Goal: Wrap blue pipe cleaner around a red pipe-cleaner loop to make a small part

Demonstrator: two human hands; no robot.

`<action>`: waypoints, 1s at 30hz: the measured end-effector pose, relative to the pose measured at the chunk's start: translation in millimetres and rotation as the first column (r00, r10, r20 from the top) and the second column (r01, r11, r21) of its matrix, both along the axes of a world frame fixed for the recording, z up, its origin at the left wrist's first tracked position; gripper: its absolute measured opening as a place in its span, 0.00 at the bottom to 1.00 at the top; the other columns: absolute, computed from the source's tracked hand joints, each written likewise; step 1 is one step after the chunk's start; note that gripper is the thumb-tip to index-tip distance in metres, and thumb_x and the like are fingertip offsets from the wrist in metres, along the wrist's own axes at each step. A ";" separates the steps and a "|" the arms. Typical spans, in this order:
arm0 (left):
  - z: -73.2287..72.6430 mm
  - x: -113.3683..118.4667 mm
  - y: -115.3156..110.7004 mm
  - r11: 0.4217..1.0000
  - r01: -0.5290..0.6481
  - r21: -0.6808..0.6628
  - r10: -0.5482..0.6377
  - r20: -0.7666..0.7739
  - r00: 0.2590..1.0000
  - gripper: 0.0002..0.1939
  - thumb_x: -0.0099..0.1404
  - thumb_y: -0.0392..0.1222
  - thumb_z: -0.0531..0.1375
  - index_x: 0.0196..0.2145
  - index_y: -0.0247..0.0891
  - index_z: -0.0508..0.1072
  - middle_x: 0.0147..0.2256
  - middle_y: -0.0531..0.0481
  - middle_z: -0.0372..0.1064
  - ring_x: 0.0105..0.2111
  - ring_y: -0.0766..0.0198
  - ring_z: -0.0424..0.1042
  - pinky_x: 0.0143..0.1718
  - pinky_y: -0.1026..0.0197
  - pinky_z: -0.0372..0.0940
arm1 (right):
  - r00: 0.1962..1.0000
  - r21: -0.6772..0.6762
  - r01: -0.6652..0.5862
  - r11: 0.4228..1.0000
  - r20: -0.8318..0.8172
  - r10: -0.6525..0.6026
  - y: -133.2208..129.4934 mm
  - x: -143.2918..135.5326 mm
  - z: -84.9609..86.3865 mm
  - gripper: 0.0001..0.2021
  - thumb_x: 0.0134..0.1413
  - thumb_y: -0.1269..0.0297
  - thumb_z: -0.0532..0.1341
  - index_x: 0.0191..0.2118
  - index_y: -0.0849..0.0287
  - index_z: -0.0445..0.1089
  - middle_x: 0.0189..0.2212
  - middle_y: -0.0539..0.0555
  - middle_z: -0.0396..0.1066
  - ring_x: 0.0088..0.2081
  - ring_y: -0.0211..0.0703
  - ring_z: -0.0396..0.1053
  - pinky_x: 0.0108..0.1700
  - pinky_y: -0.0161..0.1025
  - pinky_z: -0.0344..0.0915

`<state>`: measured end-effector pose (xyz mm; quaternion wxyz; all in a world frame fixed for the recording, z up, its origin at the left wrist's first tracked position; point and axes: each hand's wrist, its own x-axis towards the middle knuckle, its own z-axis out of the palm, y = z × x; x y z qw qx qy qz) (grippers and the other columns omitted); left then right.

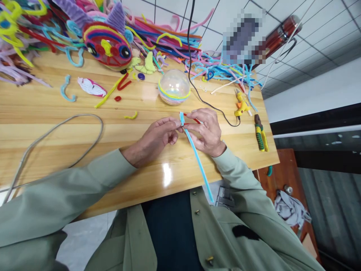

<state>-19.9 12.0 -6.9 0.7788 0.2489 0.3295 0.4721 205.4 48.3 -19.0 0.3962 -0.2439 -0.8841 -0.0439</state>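
A light-blue fuzzy stem [199, 162] is bent at its top and hangs down past the table's front edge. My left hand [162, 137] pinches its upper part between thumb and index finger. On the other side my right hand [206, 130] has its fingers round a red bent piece [196, 121], close against the blue stem. Both hands meet just above the wooden table. Behind them sits a clear ball [174, 86] with yellow and blue bands round it.
A colourful fuzzy head [108, 44] and piles of stems [169, 37] lie at the back. Right of my hands are a yellow glue gun [241, 105], its black cable, and pliers [261, 135]. A grey cable [64, 121] loops at the left.
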 end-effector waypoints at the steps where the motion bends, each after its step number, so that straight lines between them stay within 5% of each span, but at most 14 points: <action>1: -1.0 -0.4 0.2 1.000 0.016 0.000 -0.016 0.014 1.000 0.19 0.55 0.50 0.83 0.30 0.37 0.81 0.32 0.51 0.76 0.25 0.69 0.67 0.25 0.64 0.61 | 1.000 -0.020 0.017 1.000 0.016 -0.017 -0.1 1.6 -1.5 0.09 0.78 0.54 0.65 0.53 0.44 0.82 0.55 0.57 0.83 0.56 0.59 0.80 0.57 0.63 0.76; 6: -1.2 -2.2 0.2 0.996 0.087 -0.005 -0.087 0.056 0.995 0.22 0.57 0.52 0.85 0.32 0.37 0.81 0.33 0.50 0.75 0.27 0.69 0.68 0.26 0.64 0.64 | 0.998 -0.124 0.048 0.991 0.035 -0.044 -0.8 6.3 -6.3 0.12 0.77 0.48 0.64 0.50 0.44 0.83 0.53 0.57 0.83 0.57 0.62 0.80 0.59 0.67 0.75; 13: 4.0 -2.7 -0.9 0.992 0.128 0.024 -0.128 0.035 0.991 0.19 0.58 0.50 0.84 0.31 0.38 0.81 0.29 0.52 0.73 0.26 0.68 0.66 0.27 0.64 0.63 | 1.000 -0.079 -0.019 0.997 -0.015 0.018 -2.8 7.6 -4.1 0.11 0.76 0.49 0.65 0.52 0.43 0.82 0.57 0.57 0.82 0.58 0.62 0.79 0.60 0.67 0.75; 19: 4.9 -0.6 -1.6 0.996 0.081 0.049 -0.080 -0.008 0.997 0.16 0.58 0.47 0.81 0.29 0.37 0.81 0.29 0.51 0.74 0.25 0.69 0.66 0.27 0.63 0.61 | 0.998 0.001 -0.038 0.999 -0.049 0.038 -3.2 -1.1 2.7 0.12 0.74 0.61 0.63 0.59 0.44 0.75 0.55 0.56 0.83 0.55 0.59 0.82 0.56 0.63 0.78; 24: 3.7 1.1 -2.4 0.995 -0.038 0.091 0.050 -0.133 0.990 0.11 0.57 0.46 0.76 0.27 0.38 0.81 0.27 0.51 0.73 0.25 0.68 0.65 0.27 0.62 0.59 | 0.963 -0.217 -0.056 0.974 -0.271 -0.005 -9.3 -7.7 2.5 0.20 0.76 0.49 0.64 0.66 0.45 0.72 0.62 0.60 0.77 0.63 0.64 0.77 0.66 0.69 0.74; 26: 1.5 1.1 -2.8 0.985 -0.096 0.141 0.125 -0.220 0.967 0.09 0.58 0.45 0.75 0.28 0.39 0.81 0.28 0.52 0.74 0.25 0.68 0.64 0.27 0.61 0.60 | 0.940 -0.410 -0.029 0.912 -0.322 -0.115 -13.4 -10.8 0.8 0.24 0.75 0.42 0.64 0.66 0.48 0.71 0.60 0.62 0.77 0.62 0.62 0.78 0.65 0.65 0.76; 30: -3.0 0.9 -5.2 0.957 -0.151 0.246 0.227 -0.318 0.921 0.07 0.61 0.45 0.74 0.29 0.42 0.83 0.28 0.53 0.75 0.26 0.66 0.65 0.29 0.59 0.62 | 0.927 -0.778 -0.090 0.621 -0.294 -0.234 -20.0 -22.8 1.9 0.23 0.71 0.38 0.70 0.53 0.53 0.77 0.46 0.55 0.83 0.46 0.48 0.82 0.53 0.50 0.81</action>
